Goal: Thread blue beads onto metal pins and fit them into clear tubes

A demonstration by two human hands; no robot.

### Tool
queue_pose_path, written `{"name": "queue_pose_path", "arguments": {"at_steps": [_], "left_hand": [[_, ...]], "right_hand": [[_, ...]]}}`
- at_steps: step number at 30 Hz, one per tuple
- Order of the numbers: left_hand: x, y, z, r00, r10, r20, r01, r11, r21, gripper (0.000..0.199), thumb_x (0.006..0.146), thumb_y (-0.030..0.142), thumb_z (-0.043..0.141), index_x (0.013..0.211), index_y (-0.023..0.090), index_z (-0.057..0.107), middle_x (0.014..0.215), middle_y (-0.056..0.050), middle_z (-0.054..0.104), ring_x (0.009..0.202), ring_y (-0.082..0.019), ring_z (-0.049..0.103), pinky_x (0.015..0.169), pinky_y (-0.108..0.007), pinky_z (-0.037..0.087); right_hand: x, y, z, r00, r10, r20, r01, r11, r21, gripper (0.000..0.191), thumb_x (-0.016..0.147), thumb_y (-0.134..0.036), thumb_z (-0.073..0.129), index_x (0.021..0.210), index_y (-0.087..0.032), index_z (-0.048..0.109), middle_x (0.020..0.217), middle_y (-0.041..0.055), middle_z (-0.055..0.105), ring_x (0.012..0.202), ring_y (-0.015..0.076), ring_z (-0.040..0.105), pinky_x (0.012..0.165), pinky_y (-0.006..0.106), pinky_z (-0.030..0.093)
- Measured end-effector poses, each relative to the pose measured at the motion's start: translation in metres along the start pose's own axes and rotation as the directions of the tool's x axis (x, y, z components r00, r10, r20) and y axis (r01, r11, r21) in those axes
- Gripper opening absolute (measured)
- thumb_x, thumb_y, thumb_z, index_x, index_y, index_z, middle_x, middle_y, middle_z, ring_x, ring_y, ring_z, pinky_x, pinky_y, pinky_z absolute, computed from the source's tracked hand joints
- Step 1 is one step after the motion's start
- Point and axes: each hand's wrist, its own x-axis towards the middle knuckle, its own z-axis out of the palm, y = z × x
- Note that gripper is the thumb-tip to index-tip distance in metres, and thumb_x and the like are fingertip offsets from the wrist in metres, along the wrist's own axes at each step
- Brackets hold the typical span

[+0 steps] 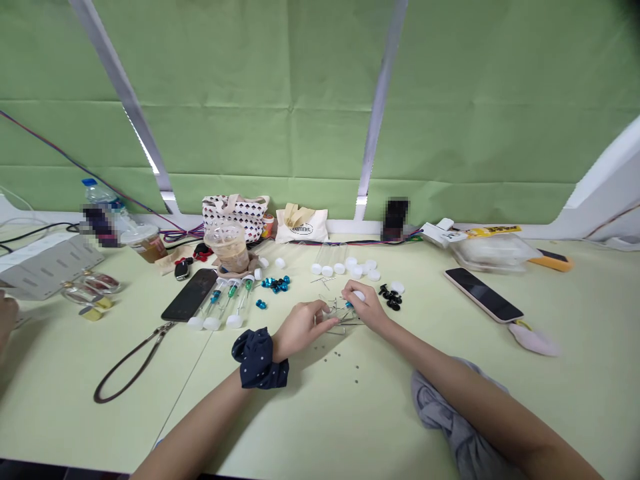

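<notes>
Pale green table (pixel 310 413), and I see my right hand (pixel 366 308) pinch a white cap (pixel 359 295), my left hand (pixel 299 327) half open by thin metal pins (pixel 340 317)

We look out at a green fabric blind (pixel 280 87) crossed by two slanted metal strips (pixel 381 100). A white ledge (pixel 340 227) runs along the far edge of the pale green tabletop (pixel 75 373), and a white wall panel (pixel 605 173) angles in at right.

Bright, even light; soft shadows; edges bowed by distortion.
</notes>
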Motion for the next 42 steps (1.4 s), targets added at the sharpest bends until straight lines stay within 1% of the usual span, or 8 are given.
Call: {"name": "queue_pose_path", "arguments": {"at_steps": [10,15,22,28,32,35,38,42], "left_hand": [[0.0,-0.01,0.009,1.0,0.017,-0.017,-0.014,0.991,0.131,0.039,0.085,0.049,0.045,0.099,0.016,0.058,0.069,-0.003,0.063,0.063,-0.016,0.058,0.065,-0.027,0.043],[0.0,-0.01,0.009,0.999,0.02,-0.03,-0.014,0.981,0.192,0.037,0.085,0.048,0.046,0.099,0.016,0.057,0.07,-0.003,0.063,0.065,-0.017,0.059,0.066,-0.028,0.044],[-0.003,-0.005,0.016,0.999,0.036,-0.031,-0.031,0.988,0.151,0.033,0.086,0.044,0.045,0.1,0.016,0.055,0.071,-0.003,0.062,0.064,-0.017,0.058,0.064,-0.028,0.043],[-0.003,-0.006,0.016,0.999,0.03,-0.02,-0.027,0.987,0.161,0.034,0.087,0.046,0.043,0.101,0.016,0.053,0.074,-0.004,0.063,0.065,-0.017,0.058,0.065,-0.028,0.043],[0.001,-0.008,0.007,1.0,0.022,-0.013,-0.019,0.975,0.223,0.036,0.087,0.049,0.041,0.102,0.018,0.053,0.076,-0.003,0.062,0.067,-0.018,0.057,0.065,-0.029,0.042],[0.004,-0.01,-0.002,0.998,0.038,-0.057,-0.016,0.938,0.347,0.034,0.087,0.047,0.041,0.101,0.018,0.052,0.083,-0.007,0.062,0.078,-0.021,0.057,0.071,-0.031,0.041],[0.009,-0.019,-0.014,0.986,0.0,-0.167,0.082,0.871,0.484,0.032,0.087,0.044,0.041,0.099,0.016,0.052,0.085,-0.01,0.062,0.09,-0.025,0.054,0.081,-0.036,0.038],[0.011,-0.04,-0.039,0.949,-0.174,-0.265,0.298,0.769,0.565,0.035,0.089,0.044,0.035,0.099,0.014,0.049,0.088,-0.013,0.062,0.086,-0.026,0.058,0.078,-0.036,0.04]], "right_hand": [[0.001,0.009,0.0,1.0,0.017,0.011,-0.017,1.0,0.015,0.016,0.073,-0.022,0.04,0.06,-0.018,0.05,0.06,-0.0006,0.05,0.058,0.0125,0.045,0.056,0.023,0.036],[-0.001,0.005,0.003,0.984,0.168,0.065,-0.171,0.984,0.054,0.017,0.075,-0.029,0.047,0.062,-0.018,0.049,0.052,-0.0039,0.043,0.042,0.0092,0.038,0.042,0.022,0.03],[0.001,0.006,0.001,0.997,0.064,-0.034,-0.065,0.997,-0.034,0.02,0.071,-0.021,0.046,0.052,-0.017,0.045,0.053,-0.0011,0.05,0.056,0.0119,0.046,0.055,0.022,0.036],[-0.002,0.007,0.003,0.994,0.096,-0.061,-0.096,0.995,0.001,0.019,0.072,-0.022,0.045,0.053,-0.017,0.044,0.053,-0.0017,0.048,0.053,0.0112,0.043,0.052,0.022,0.034],[-0.004,0.005,0.008,0.986,0.163,-0.044,-0.158,0.982,0.103,0.019,0.076,-0.031,0.048,0.063,-0.018,0.047,0.06,-0.0021,0.045,0.049,0.0095,0.04,0.045,0.022,0.033],[-0.001,0.004,0.01,0.98,0.2,-0.013,-0.191,0.954,0.232,0.022,0.078,-0.04,0.049,0.089,-0.02,0.051,0.067,-0.0021,0.049,0.049,0.0102,0.046,0.043,0.022,0.037],[0.003,0.007,0.009,0.977,0.214,-0.026,-0.196,0.933,0.301,0.037,0.079,-0.044,0.048,0.109,-0.023,0.042,0.075,-0.0011,0.053,0.053,0.0111,0.051,0.044,0.022,0.04],[0.004,0.015,0.007,0.97,0.238,-0.046,-0.219,0.942,0.254,0.037,0.079,-0.045,0.048,0.107,-0.021,0.043,0.077,0.0004,0.055,0.055,0.011,0.052,0.044,0.022,0.042]]}}
